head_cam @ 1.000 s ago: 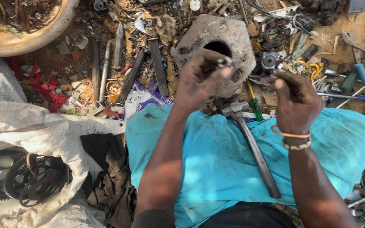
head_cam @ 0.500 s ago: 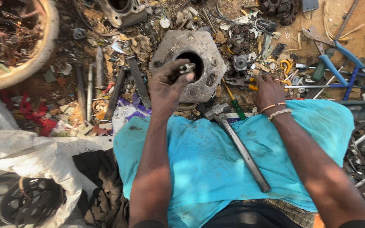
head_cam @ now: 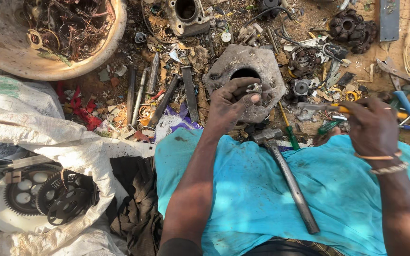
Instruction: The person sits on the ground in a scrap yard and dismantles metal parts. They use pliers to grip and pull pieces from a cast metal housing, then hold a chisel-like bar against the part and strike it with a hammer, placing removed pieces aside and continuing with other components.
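A wide, shallow pale basin (head_cam: 5, 42) at the upper left holds a tangle of rusty wire, rings and scrap, while an open white woven sack (head_cam: 34, 137) at the lower left shows black toothed gears (head_cam: 48, 199) lying on a white round plate. Over a dirt floor strewn with metal parts, the left hand (head_cam: 231, 104) pinches a small silvery metal fitting (head_cam: 254, 88) between thumb and curled fingers, gripping it tightly just above the round hole of a grey hexagonal cast-metal housing (head_cam: 262, 64) that lies flat on the ground. The right hand (head_cam: 373, 125), wearing thin bangles at the wrist, is closed around a slim screwdriver with a yellow handle (head_cam: 326, 108), its shaft pointing left toward the fitting but still apart from it. Both forearms reach forward across a turquoise cloth (head_cam: 243, 199) spread over the lap, where a hammer with a dark metal handle (head_cam: 285, 178) rests diagonally, its head near the cloth's far edge.
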`<state>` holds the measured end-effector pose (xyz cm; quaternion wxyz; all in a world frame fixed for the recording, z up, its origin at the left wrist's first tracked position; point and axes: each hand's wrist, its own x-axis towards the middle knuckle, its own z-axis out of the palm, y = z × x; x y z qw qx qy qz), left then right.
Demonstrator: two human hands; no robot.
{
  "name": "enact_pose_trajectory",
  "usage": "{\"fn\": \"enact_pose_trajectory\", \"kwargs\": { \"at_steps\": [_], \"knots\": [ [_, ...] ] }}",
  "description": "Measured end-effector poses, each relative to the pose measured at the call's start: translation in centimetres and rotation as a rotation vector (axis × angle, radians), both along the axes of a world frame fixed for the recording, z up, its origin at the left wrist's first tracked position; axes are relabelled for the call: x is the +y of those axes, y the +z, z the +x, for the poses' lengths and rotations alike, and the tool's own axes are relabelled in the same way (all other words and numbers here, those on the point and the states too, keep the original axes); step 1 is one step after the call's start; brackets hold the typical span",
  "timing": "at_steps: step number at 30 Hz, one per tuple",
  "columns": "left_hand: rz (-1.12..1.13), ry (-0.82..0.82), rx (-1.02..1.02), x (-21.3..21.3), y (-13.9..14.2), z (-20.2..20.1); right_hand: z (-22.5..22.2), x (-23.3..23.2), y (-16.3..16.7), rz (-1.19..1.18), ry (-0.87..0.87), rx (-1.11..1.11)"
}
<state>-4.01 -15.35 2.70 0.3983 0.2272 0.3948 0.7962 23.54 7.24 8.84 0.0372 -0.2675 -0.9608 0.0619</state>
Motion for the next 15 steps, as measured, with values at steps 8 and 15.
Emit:
{"fn": "enact_pose_trajectory", "kwargs": {
  "at_steps": [8, 15],
  "knots": [
    [-0.09, 0.018, 0.052, 0.0, 0.3, 1.0, -3.7, -9.9, 0.5, -1.617, -0.483, 0.319],
    [-0.179, 0.057, 0.117, -0.3, 0.7, 1.1, -7.3, -13.1, 0.9, -1.447, -0.296, 0.256]
  ]
}}
